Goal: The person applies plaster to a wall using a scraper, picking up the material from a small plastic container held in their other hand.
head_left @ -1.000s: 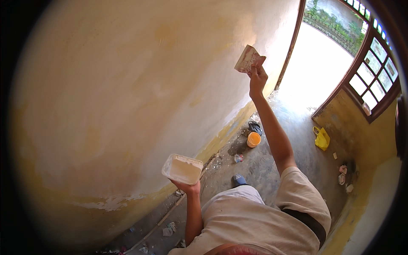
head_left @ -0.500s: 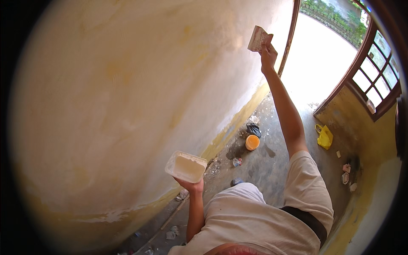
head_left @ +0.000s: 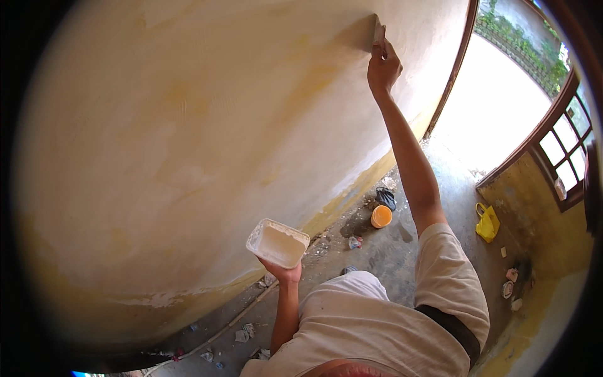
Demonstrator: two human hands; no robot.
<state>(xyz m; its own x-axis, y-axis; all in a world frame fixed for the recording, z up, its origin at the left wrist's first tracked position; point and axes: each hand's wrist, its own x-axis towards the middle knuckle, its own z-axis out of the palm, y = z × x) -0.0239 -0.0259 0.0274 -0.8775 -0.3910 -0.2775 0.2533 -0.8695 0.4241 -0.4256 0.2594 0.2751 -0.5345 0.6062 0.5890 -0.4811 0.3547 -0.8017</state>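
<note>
Here's the right hand (head_left: 384, 66) up at the top of the frame, right of centre, fingers and thumb pinched closed on the scraper (head_left: 377, 36), which stands nearly edge-on against the wall (head_left: 188, 157), a dark patch beside it. Down at lower centre the left hand (head_left: 284, 271) has hold of the tub (head_left: 256, 236) from beneath, its fingers mostly hidden, so how widely that grip spreads can't be told; pale paste (head_left: 284, 246) lines the inside. Doing this well, by the look of it, means keeping the whole edge flat to the wall, a shallow tilt, steady pressure, and long overlapping passes, easing off at the end so no ridge is left; the tub is best kept level and near, ready to catch drips. And what's changed? Half a second ago the scraper showed its broad face, lower in the frame; now it's turned thin to the view, higher and a touch left, with the wrist bent over. The tub has barely shifted, while the doorway (head_left: 502, 107) and the orange bucket (head_left: 381, 216) sit further right, so the view itself has swung a little.
</note>
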